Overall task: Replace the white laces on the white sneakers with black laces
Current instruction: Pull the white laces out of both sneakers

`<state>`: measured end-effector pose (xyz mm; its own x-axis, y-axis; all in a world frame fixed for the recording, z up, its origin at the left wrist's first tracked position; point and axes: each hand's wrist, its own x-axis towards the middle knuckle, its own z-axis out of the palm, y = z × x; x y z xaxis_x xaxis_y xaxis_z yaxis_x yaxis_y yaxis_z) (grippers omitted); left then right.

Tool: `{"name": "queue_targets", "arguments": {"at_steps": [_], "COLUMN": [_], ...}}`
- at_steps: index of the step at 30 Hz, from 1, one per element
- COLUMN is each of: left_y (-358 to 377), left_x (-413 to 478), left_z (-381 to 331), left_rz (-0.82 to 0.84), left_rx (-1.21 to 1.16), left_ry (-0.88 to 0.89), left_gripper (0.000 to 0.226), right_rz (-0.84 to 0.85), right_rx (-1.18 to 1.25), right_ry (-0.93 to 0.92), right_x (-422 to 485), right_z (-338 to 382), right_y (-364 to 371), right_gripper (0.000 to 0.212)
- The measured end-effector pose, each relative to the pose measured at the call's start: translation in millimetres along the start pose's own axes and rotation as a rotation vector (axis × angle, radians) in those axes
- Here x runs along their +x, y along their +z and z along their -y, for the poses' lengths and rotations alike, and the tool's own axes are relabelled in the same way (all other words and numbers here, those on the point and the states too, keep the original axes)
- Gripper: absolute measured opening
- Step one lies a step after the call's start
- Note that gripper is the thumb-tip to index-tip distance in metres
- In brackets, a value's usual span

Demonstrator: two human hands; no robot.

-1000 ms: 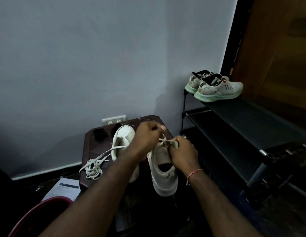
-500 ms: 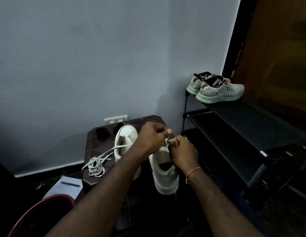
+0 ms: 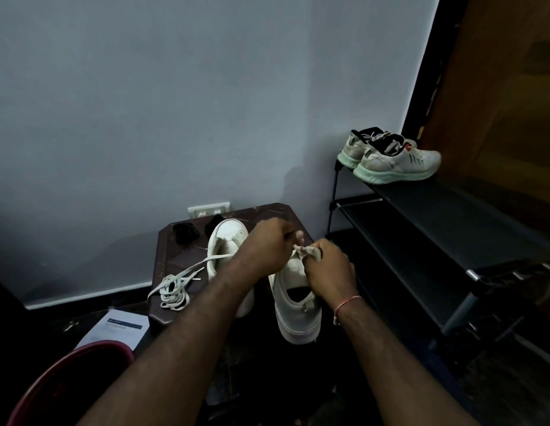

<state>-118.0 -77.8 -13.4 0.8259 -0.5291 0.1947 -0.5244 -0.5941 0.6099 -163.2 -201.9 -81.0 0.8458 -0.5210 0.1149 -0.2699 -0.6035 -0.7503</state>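
Head view, dim room. Dark table [image 3: 181, 256] stands against the wall, with a wall socket [image 3: 209, 209] just behind its far edge. A shoe rack [image 3: 452, 216] stands to the right, with a pair of running shoes [image 3: 396, 162] on its top shelf. A paper sheet [image 3: 120, 329] and a red tub [image 3: 67, 364] lie below the table's near left corner; the frame cuts the tub off.

Your left forearm crosses the far sneaker [image 3: 226, 241] mid-table and hides its near half. The loose white lace [image 3: 175, 290] is heaped at the near left corner, one end running up to that sneaker. Black lace bundles [image 3: 184, 234] sit by the far edge.

The near sneaker [image 3: 295, 309] is at the near right corner, heel hanging past the edge. Your left hand [image 3: 267, 247] pinches a lace end [image 3: 300, 248] at its tongue. Your right hand [image 3: 327, 269] grips the near sneaker by the tongue, fingers curled. Both hands hide the eyelets.

Against a second ago, both hands stay on the same spot and the loose white lace is unmoved.
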Motion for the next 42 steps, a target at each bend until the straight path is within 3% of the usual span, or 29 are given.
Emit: {"name": "queue_targets", "arguments": {"at_steps": [4,6,7,9,11,12,13,15,18,25,27,32,34,35,37,39,42], "left_y": [-20,-36,-41,-43,-32,-25,-18,-1,21,42,34,-18,-31,-35,-35,-26,9], "left_x": [-10,-9,-6,1,6,5,3,1,2,12,10,5,8,8,9,8,7], "left_z": [-15,-13,-8,3,9,5,0,-9,-12,1,1,-15,-18,-18,-14,-9,0], "left_rz": [-0.142,-0.075,-0.011,0.028,-0.117,-0.217,-0.271,-0.228,-0.033,-0.139,-0.195,-0.395,-0.404,-0.418,-0.452,-0.448,-0.194], "left_rx": [-0.787,-0.936,-0.878,-0.418,0.145,0.266,0.270,0.222,0.375,0.520,0.170,-1.203,-1.536,-1.585,-1.432,-0.913,-0.120], "left_ry": [0.023,-0.037,-0.102,-0.239,-0.285,-0.251,-0.179,-0.068,-0.142,-0.157,-0.169,-0.078,-0.081,-0.106,-0.155,-0.147,-0.117], "left_gripper": [0.024,0.022,0.018,0.012,0.013,0.014,0.015,0.019,0.028,0.017,0.012,0.022,0.026,0.027,0.028,0.026,0.018], "right_rz": [-0.017,-0.014,-0.010,-0.004,0.001,0.006,0.012,0.025,0.028,0.018,0.005,-0.006,-0.001,0.000,0.000,-0.005,0.004], "right_rx": [-0.005,-0.011,-0.018,-0.023,-0.013,-0.010,-0.012,-0.029,-0.040,-0.001,-0.001,-0.008,-0.001,-0.003,-0.007,-0.008,0.000], "right_ry": [-0.013,-0.011,-0.010,-0.016,-0.017,-0.016,-0.020,-0.030,-0.022,-0.004,-0.011,0.000,0.010,0.014,0.018,0.010,0.017], "right_x": [0,0,1,1,1,1,0,0,1,0,-1,2,3,3,3,3,3], "right_z": [-1,-1,0,2,3,3,3,3,2,1,-2,0,0,0,-2,-2,-1], "right_y": [0,0,0,0,-1,-1,-2,-3,-3,-1,-1,2,3,3,4,5,4], "right_gripper": [0.010,0.010,0.009,0.010,0.012,0.012,0.012,0.014,0.012,0.009,0.008,0.006,0.006,0.007,0.009,0.009,0.009]}}
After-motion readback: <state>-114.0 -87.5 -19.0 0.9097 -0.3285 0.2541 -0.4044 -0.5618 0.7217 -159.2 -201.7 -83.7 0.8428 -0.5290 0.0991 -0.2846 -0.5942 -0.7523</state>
